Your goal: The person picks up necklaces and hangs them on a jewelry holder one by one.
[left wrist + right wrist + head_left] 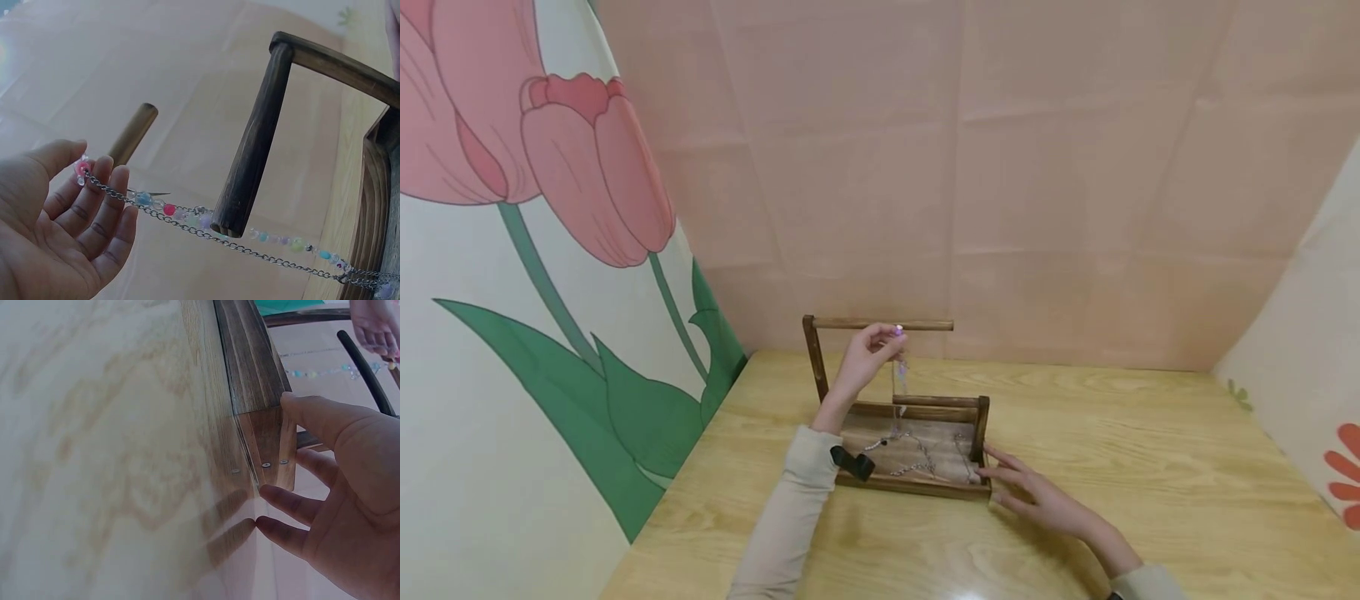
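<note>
My left hand [869, 357] is raised over a brown wooden jewelry stand [917, 489] with a tray base. Between thumb and index finger it pinches the pink end of a beaded chain [250, 252], whose pastel beads and silver links hang down toward the tray. Other silver chains [917, 468] lie tangled on the tray floor; whether the held one is linked with them I cannot tell. At the stand's right end, my right hand [1041, 500] touches the wood with its fingers extended. Its thumb [312, 412] lies by the top corner.
Two wooden bars rise from the stand: a high one [925, 325] from the left post and a lower one [936, 402] from the right post. A wood-grain table [1120, 450] lies underneath. Behind hangs a pinkish cloth [1037, 183], with a tulip-printed panel [587, 333] at left.
</note>
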A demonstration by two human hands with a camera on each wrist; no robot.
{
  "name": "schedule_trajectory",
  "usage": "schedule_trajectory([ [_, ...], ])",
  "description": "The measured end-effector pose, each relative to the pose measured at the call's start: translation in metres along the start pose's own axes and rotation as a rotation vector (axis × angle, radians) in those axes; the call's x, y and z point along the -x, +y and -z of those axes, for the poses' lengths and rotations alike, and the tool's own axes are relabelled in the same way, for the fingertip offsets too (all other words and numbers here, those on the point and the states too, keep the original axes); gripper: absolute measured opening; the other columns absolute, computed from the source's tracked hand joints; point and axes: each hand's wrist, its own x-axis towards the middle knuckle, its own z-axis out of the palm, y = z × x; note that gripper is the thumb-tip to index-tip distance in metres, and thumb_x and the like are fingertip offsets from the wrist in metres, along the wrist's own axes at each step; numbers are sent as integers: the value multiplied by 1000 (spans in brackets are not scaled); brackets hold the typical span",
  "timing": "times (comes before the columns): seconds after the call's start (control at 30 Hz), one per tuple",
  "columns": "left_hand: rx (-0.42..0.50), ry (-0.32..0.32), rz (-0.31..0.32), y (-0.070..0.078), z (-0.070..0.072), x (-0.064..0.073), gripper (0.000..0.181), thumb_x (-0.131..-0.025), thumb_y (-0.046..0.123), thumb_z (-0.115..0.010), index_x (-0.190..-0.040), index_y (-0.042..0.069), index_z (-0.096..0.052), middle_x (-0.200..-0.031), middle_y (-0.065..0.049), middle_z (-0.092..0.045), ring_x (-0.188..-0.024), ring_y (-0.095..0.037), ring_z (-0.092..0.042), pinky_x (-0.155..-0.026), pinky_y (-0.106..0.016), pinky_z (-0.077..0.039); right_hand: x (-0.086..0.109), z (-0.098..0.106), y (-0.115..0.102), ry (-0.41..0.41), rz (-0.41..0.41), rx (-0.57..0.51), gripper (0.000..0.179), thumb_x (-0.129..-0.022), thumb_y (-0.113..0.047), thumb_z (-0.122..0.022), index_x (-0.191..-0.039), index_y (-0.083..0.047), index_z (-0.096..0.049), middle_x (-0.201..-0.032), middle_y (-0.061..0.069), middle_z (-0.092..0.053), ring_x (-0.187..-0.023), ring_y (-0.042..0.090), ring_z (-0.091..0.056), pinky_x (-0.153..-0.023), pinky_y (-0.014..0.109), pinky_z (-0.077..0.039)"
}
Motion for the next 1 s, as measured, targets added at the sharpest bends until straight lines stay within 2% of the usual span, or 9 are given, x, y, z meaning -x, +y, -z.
schedule_trajectory([
  [0.13, -22, -9, -1, 2, -3, 0, 30, -92, 14, -59, -112, -8, -55, -97, -20, -64, -91, -50, -58, -78, -32, -55, 1, -3, -3, 12, -8, -18, 41, -93, -22, -57, -132, -12, -51, -152, 15, -22, -132, 38, -31, -95, 56, -39],
  [0.27, -33, -20, -17, 2, -6, -1, 31, -91, 13, -60, -113, -9, -55, -96, -19, -65, -90, -49, -59, -77, -35, -56, 3, -5, -4, 18, -4, -13, 40, -93, -20, -57, -132, -11, -51, -152, 16, -22, -131, 39, -32, -94, 56, -40],
  [0.4, -38, -15, -34, -9, -10, -7, 31, -90, 16, -61, -111, -7, -57, -97, -22, -65, -87, -47, -60, -76, -34, -56, 4, -7, -6, 24, 3, -7, 40, -93, -18, -57, -132, -10, -51, -151, 17, -22, -131, 40, -32, -94, 57, -40],
  [0.47, -37, -14, -41, -15, -11, -10, 30, -90, 18, -62, -110, -4, -58, -97, -23, -65, -86, -45, -61, -77, -37, -56, 5, -8, -7, 28, 2, -8, 40, -92, -17, -58, -132, -10, -52, -151, 17, -23, -131, 40, -32, -94, 57, -40],
  [0.57, -44, -11, -43, -22, -13, -12, 31, -89, 23, -63, -109, -1, -59, -95, -20, -66, -83, -39, -64, -78, -40, -55, 6, -9, -8, 24, 1, -6, 40, -93, -17, -57, -131, -10, -52, -151, 18, -22, -131, 41, -32, -94, 57, -40],
  [0.73, -60, -21, -36, -25, -17, -13, 35, -90, 29, -62, -112, 2, -59, -94, -13, -67, -83, -35, -65, -76, -32, -56, 7, -10, -8, 3, -8, -18, 39, -94, -20, -56, -132, -11, -51, -151, 18, -21, -130, 42, -33, -93, 56, -41],
  [0.9, -47, -46, -39, -22, -20, -16, 38, -91, 28, -61, -115, -1, -57, -97, -19, -65, -86, -40, -63, -76, -30, -55, 6, -10, -8, 4, -16, -22, 40, -94, -21, -56, -132, -10, -51, -152, 17, -21, -131, 41, -33, -94, 56, -40],
  [1.0, -41, -58, -49, -8, -22, -14, 34, -91, 21, -60, -113, -5, -57, -95, -21, -64, -85, -43, -62, -75, -29, -55, 6, -10, -7, 4, -25, -28, 40, -94, -22, -56, -132, -11, -51, -152, 16, -20, -131, 41, -32, -95, 56, -40],
])
